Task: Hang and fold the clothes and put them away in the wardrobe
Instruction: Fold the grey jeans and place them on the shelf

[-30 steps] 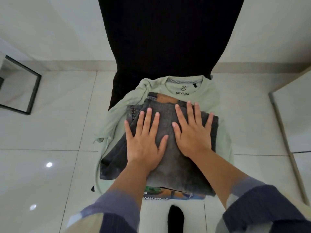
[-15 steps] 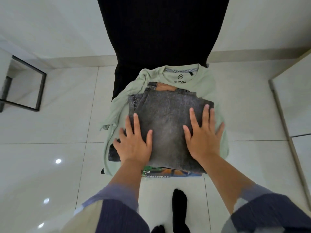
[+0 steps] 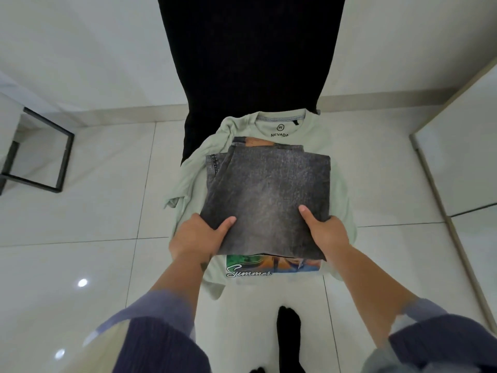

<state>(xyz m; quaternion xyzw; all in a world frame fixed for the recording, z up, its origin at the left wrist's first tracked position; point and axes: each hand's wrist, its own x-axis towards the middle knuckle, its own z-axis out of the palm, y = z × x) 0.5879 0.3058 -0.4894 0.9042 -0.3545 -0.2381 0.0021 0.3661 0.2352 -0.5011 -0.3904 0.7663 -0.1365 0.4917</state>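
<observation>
**Ana:** Head view had the folded grey jeans (image 3: 266,200) lying on the pale green T-shirt (image 3: 338,184), which was spread over a seat in front of a black chair back (image 3: 250,49). Where were the hands?

**Ben:** At the near corners of the jeans. The left hand (image 3: 196,235) gripped the near left corner, thumb on top and its fingers tucked out of sight underneath. The right hand (image 3: 328,232) did the same at the near right corner, thumb laid across the denim, the rest hidden below.

**Ana:** So both were closed round the fold. What looked risky to you?

**Ben:** The fingers went under the jeans where the T-shirt lay directly beneath. I could not tell whether they had caught only denim. If they had pinched shirt cloth as well, a lift would likely drag the shirt off the seat onto the tiled floor (image 3: 80,216).

**Ana:** And the fold itself?

**Ben:** Only the near edge was held. The far end, by the waistband with its tan patch (image 3: 258,142), was unsupported. Denim is heavy, so raised from one edge the layers could sag, slide apart and undo the fold.

**Ana:** Anything else?

**Ben:** The shirt's left sleeve (image 3: 174,203) already hung over the seat edge, so little pull would be needed to tip it off.
</observation>
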